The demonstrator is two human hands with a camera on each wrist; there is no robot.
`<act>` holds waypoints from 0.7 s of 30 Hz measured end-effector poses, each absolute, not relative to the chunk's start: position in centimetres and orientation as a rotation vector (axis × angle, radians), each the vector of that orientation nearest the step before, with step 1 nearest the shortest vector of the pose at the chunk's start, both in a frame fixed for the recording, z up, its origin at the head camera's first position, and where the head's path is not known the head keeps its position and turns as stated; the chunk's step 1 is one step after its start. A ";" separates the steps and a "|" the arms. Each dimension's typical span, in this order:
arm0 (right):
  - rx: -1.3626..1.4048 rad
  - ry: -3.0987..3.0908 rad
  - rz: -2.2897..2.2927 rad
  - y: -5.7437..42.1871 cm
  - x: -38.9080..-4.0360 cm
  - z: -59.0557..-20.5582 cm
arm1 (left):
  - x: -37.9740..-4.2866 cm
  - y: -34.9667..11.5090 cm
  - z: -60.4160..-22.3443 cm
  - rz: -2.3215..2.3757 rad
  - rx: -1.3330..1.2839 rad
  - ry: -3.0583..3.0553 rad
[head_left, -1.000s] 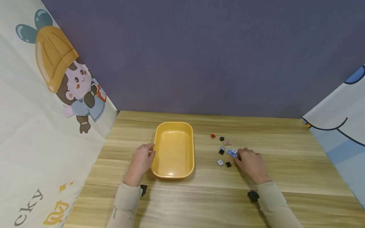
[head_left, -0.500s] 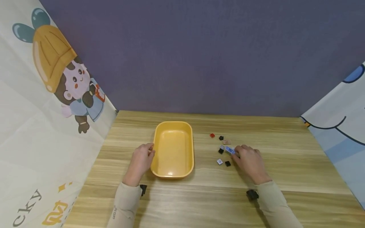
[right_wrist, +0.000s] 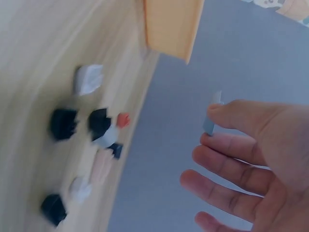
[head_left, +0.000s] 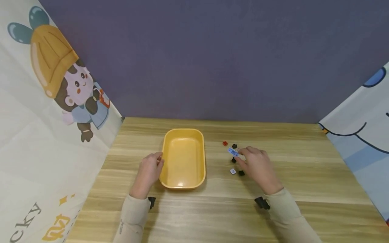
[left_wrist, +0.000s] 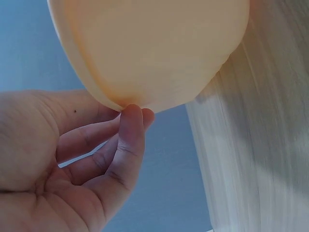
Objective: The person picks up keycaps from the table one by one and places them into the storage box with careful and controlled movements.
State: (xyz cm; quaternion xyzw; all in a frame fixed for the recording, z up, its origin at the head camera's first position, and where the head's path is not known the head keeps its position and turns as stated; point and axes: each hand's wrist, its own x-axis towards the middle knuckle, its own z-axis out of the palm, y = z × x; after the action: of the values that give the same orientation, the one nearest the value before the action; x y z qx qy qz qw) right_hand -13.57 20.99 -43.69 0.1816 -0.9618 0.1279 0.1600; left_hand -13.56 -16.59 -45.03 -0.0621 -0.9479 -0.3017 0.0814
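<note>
Tray at eleven o'clock, your left hand pinching its rim, likely steadying it; right hand pinches blue piece, one o'clock.

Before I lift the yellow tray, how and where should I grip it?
Probably best by the rim, mid-length on both long sides, coming from left and right: the yellow tray is longer than wide, and its raised edge should pinch easily. The left hand pinches the left side; the right side is untouched, but the right hand holds a blue oblong piece.
</note>
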 end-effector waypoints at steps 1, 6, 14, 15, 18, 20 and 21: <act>0.528 -2.745 0.370 20.6 -13.6 -43.5 | -13.5 -16.6 -45.0 -0.896 -0.186 -2.831; 0.581 -2.739 0.374 18.8 -14.1 -42.6 | -13.5 -16.6 -44.9 -0.899 -0.175 -2.842; 0.665 -2.738 0.329 15.6 -14.6 -42.4 | -13.5 -16.5 -44.8 -0.888 -0.170 -2.861; 0.678 -2.731 0.321 15.2 -14.6 -42.5 | -13.5 -16.5 -44.8 -0.885 -0.170 -2.862; 0.721 -2.709 0.313 14.3 -14.6 -42.8 | -13.5 -16.4 -44.8 -0.882 -0.172 -2.860; 0.744 -2.699 0.304 13.8 -14.6 -43.0 | -13.5 -16.5 -44.9 -0.881 -0.172 -2.860; 0.752 -2.697 0.303 13.5 -14.6 -43.0 | -13.5 -16.5 -44.9 -0.881 -0.171 -2.859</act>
State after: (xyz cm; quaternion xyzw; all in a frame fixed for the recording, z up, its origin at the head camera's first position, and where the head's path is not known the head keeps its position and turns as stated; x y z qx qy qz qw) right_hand -14.64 13.55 -43.02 0.2635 -0.9450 0.1063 0.1621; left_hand -13.54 -16.46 -44.92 -0.0570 -0.9516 -0.2933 0.0725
